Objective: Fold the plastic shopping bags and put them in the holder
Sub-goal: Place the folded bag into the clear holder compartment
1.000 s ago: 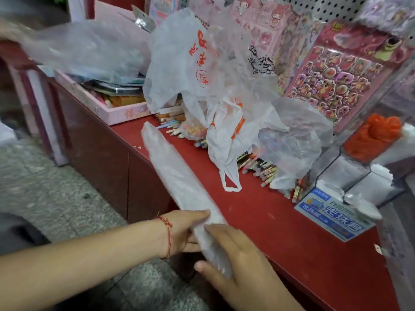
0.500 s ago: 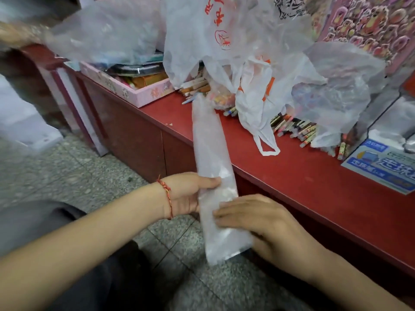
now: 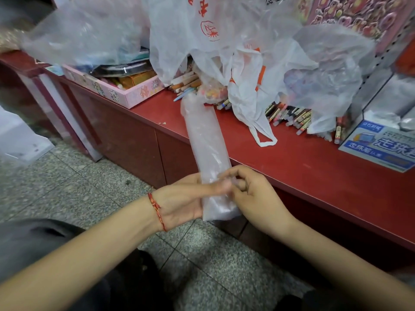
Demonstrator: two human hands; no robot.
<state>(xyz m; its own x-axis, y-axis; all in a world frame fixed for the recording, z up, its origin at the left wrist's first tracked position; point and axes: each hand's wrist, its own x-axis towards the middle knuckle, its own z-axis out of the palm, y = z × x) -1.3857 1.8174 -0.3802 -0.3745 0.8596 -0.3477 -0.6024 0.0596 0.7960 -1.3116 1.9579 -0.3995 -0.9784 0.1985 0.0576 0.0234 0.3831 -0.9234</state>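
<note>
A clear plastic bag folded into a long narrow strip (image 3: 205, 140) lies across the front edge of the red counter (image 3: 303, 167), its near end hanging over the floor. My left hand (image 3: 184, 198), with a red string on the wrist, holds the strip's near end from the left, a finger laid across its front. My right hand (image 3: 253, 194) pinches the same end from the right with curled fingers. A heap of loose white and clear shopping bags (image 3: 235, 52) is piled at the back of the counter. No holder can be identified.
Under the heap lie several pens and pencils (image 3: 289, 115). A pink box (image 3: 116, 90) of stationery stands at the left, a blue-labelled box (image 3: 379, 144) and a clear case (image 3: 386, 95) at the right. Grey tiled floor (image 3: 89, 187) lies below.
The strip's near end has slid further off the counter edge toward me. My right hand went from lying flat on it to pinching it with curled fingers; the left finger now crosses its front.
</note>
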